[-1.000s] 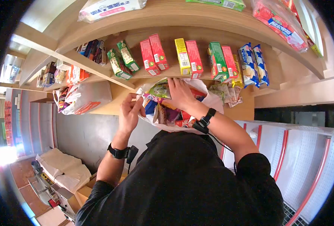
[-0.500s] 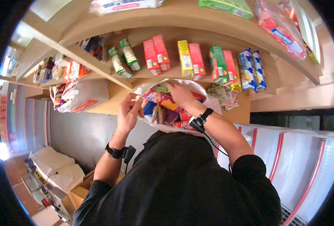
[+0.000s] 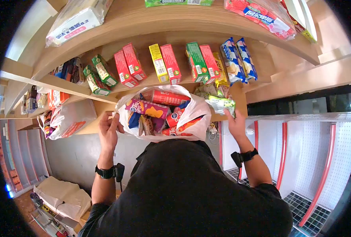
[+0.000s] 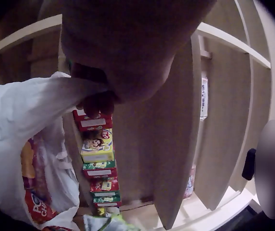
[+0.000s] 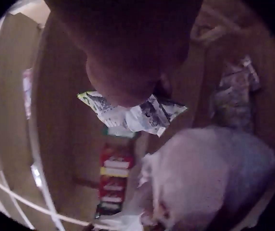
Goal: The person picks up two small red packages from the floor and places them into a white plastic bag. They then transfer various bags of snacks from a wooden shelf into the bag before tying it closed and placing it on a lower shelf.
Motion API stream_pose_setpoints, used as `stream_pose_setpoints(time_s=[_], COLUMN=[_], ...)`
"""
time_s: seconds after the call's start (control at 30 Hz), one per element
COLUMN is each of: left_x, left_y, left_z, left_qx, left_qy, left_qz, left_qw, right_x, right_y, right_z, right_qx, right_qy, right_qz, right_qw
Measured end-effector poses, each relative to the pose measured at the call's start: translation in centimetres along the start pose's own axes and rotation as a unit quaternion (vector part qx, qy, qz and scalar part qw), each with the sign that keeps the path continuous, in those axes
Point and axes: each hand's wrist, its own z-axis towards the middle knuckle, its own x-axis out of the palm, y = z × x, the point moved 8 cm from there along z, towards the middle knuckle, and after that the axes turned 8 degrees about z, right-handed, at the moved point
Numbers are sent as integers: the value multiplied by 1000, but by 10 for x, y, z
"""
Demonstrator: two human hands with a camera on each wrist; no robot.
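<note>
Round the white bag point(image 3: 201, 112), the left hand point(image 3: 108, 128) is at nine o'clock. Its fingers are closed in a pinch on the rim, maybe so the bag's top stays wide. Inside, a purple snack pack point(image 3: 147, 109) and a red tube point(image 3: 167, 97) lie in a heap. At three o'clock, just outside the bag, the right hand point(image 3: 237, 125) pinches a green and white packet point(image 3: 222, 105) by its near edge, perhaps so it won't get squashed. At twelve o'clock, boxes point(image 3: 170, 65) stand in a row on the shelf point(image 3: 263, 69), narrow sides out, likely to save room.

2 blue packets point(image 3: 238, 62) on a shelf point(image 3: 264, 66).
</note>
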Motion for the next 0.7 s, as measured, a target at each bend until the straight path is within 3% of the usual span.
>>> stream_pose_setpoints(time_s=[0.07, 0.2, 0.3, 0.37, 0.43, 0.5, 0.6, 0.67, 0.7], left_x=[2, 8, 9, 9, 6, 1, -2, -3, -2], left_y=[1, -6, -6, -8, -8, -1, -2, -1, -4], left_z=[1, 1, -1, -3, -6, -8, -13, -15, -16], left_qx=[3, 12, 8, 10, 4, -5, -10, -12, -12], left_qy=[3, 13, 14, 9, 5, 2, -15, -14, -16], left_qz=[7, 25, 36, 46, 47, 44, 43, 38, 39], left_qw=[1000, 1000, 999, 999, 999, 999, 999, 999, 999], right_x=[-3, 16, 49, 67, 64, 65, 67, 67, 69], right_y=[-62, -146, -208, -214, -237, -318, -173, -54, 1], right_z=[3, 22, 68, 83, 93, 118, 84, 57, 45], right_qx=[41, 141, 202, 296, 303, 217, 59, 11, -53], right_qy=[-4, -47, -53, -14, 4, -43, 105, 168, 156], right_qz=[-59, -7, 158, 294, 218, 43, -95, -119, -116], right_qw=[997, 989, 965, 909, 928, 974, 988, 979, 980])
